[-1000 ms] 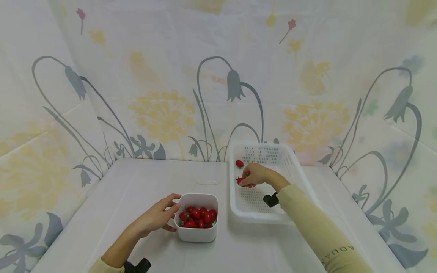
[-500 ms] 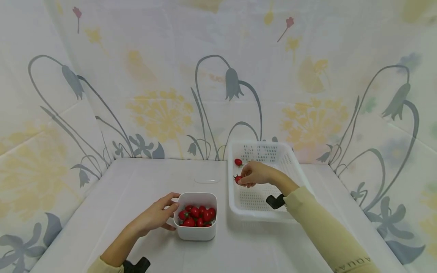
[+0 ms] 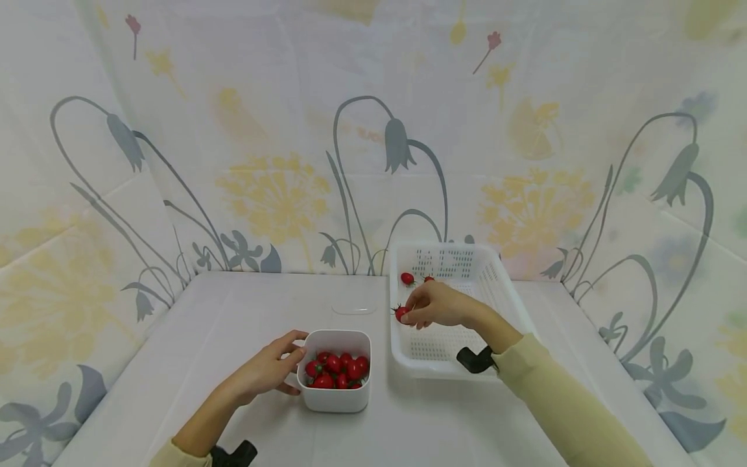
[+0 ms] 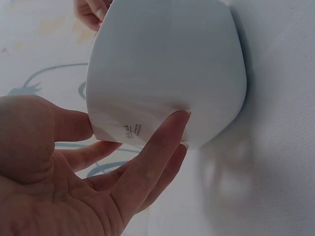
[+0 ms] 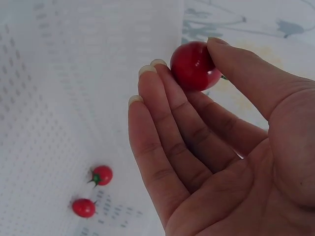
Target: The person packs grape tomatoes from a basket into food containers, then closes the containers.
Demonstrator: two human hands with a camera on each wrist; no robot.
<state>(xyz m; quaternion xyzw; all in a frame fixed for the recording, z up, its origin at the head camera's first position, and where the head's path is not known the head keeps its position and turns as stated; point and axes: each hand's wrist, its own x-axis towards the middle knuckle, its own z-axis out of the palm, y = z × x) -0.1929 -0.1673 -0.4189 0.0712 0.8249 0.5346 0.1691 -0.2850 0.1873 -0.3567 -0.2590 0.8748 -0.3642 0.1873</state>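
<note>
My right hand (image 3: 440, 303) pinches a red cherry tomato (image 5: 193, 66) between thumb and fingers. In the head view this tomato shows at the fingertips, above the left side of a white perforated basket (image 3: 443, 371). Two more cherry tomatoes lie in the basket, one with a green stem (image 5: 101, 175) and another beside it (image 5: 84, 208). My left hand (image 3: 265, 368) touches the left side of a white square container (image 3: 337, 401) with extended, slightly bent fingers; fingertips rest against its wall in the left wrist view. Several cherry tomatoes (image 3: 334, 363) fill the container's bottom.
A clear flat piece (image 3: 354, 310) lies on the white tabletop (image 3: 262, 295) behind the container. A flower-printed cloth (image 3: 280, 130) hangs behind the table and along its sides. The basket's raised wall stands to the right of the container.
My right hand lifts the tomato off the basket floor and moves slightly left and nearer. A tomato formerly behind the hand now shows in the head view. My left hand stays at the container.
</note>
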